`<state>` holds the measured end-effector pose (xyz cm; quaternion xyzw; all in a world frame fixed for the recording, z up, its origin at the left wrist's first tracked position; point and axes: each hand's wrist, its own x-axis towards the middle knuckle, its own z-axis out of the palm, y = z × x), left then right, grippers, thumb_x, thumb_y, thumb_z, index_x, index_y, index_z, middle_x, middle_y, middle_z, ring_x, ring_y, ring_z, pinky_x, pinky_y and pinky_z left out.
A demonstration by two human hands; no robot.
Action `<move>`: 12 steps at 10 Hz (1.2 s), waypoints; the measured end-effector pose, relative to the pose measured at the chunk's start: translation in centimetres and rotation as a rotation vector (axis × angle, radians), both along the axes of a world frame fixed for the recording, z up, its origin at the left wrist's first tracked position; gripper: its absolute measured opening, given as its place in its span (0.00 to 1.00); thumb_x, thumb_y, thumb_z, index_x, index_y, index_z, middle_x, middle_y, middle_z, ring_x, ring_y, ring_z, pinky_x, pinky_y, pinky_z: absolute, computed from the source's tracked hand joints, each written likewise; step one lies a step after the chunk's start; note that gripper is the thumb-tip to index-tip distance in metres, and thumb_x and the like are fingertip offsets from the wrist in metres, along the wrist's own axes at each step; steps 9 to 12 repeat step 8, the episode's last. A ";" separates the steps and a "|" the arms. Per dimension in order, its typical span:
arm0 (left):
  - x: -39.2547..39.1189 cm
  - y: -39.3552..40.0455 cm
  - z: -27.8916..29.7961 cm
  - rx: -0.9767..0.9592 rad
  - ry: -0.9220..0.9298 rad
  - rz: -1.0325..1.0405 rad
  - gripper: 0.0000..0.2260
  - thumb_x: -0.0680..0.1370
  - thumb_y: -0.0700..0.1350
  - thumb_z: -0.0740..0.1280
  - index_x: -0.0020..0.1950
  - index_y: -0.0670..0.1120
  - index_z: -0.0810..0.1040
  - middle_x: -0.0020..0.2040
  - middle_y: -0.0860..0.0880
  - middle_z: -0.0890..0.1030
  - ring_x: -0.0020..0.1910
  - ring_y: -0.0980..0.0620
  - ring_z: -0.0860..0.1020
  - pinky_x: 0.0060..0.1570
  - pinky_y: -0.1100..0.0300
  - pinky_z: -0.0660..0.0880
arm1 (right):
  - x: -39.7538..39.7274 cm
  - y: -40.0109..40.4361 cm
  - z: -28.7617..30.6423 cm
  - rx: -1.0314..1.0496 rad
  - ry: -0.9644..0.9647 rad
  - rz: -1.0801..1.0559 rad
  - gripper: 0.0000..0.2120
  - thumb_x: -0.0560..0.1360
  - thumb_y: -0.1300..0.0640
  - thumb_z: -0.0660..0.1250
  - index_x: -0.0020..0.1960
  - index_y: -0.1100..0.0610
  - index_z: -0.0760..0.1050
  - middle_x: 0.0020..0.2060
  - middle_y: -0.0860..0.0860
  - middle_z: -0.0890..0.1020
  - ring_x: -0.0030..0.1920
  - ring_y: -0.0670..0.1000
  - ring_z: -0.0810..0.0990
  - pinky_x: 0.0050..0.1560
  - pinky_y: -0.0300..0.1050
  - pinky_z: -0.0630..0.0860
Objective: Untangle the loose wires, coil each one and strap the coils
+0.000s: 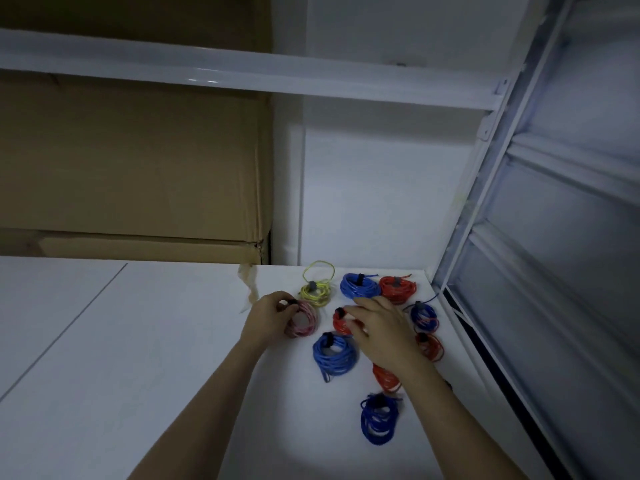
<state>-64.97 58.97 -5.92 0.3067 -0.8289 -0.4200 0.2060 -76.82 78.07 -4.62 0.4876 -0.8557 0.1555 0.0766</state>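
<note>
Nine or so wire coils lie strapped on the white shelf (138,341). The left hand (268,315) pinches the dark strap on the pink coil (304,322), near the yellow coil (317,292). The right hand (381,329), fingers loosely spread, rests over a red coil (341,323). It looks like the last strapping; next, cinch that strap snug.
</note>
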 end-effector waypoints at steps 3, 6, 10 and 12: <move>0.7 -0.8 -0.7 -0.124 -0.130 -0.184 0.15 0.77 0.54 0.68 0.41 0.42 0.77 0.38 0.46 0.77 0.41 0.46 0.74 0.42 0.55 0.66 | 0.0 -1.1 -0.8 0.279 0.098 -0.090 0.17 0.80 0.50 0.57 0.68 0.43 0.71 0.69 0.44 0.70 0.67 0.52 0.66 0.64 0.48 0.60; 0.9 1.0 0.2 -0.257 -0.282 -0.236 0.19 0.73 0.51 0.71 0.58 0.41 0.75 0.58 0.41 0.78 0.58 0.40 0.75 0.55 0.52 0.72 | 1.2 -1.3 -0.1 0.362 0.117 -0.180 0.17 0.80 0.50 0.57 0.68 0.50 0.72 0.66 0.49 0.72 0.65 0.55 0.68 0.64 0.52 0.61; 2.9 2.4 4.5 -0.512 -0.284 -0.054 0.25 0.78 0.53 0.66 0.72 0.46 0.68 0.69 0.44 0.70 0.67 0.42 0.68 0.62 0.50 0.67 | 2.1 -0.1 2.5 0.196 0.114 -0.141 0.17 0.80 0.52 0.57 0.67 0.51 0.72 0.64 0.51 0.73 0.64 0.55 0.68 0.63 0.50 0.64; 2.9 2.4 4.5 -0.512 -0.284 -0.054 0.25 0.78 0.53 0.66 0.72 0.46 0.68 0.69 0.44 0.70 0.67 0.42 0.68 0.62 0.50 0.67 | 2.1 -0.1 2.5 0.196 0.114 -0.141 0.17 0.80 0.52 0.57 0.67 0.51 0.72 0.64 0.51 0.73 0.64 0.55 0.68 0.63 0.50 0.64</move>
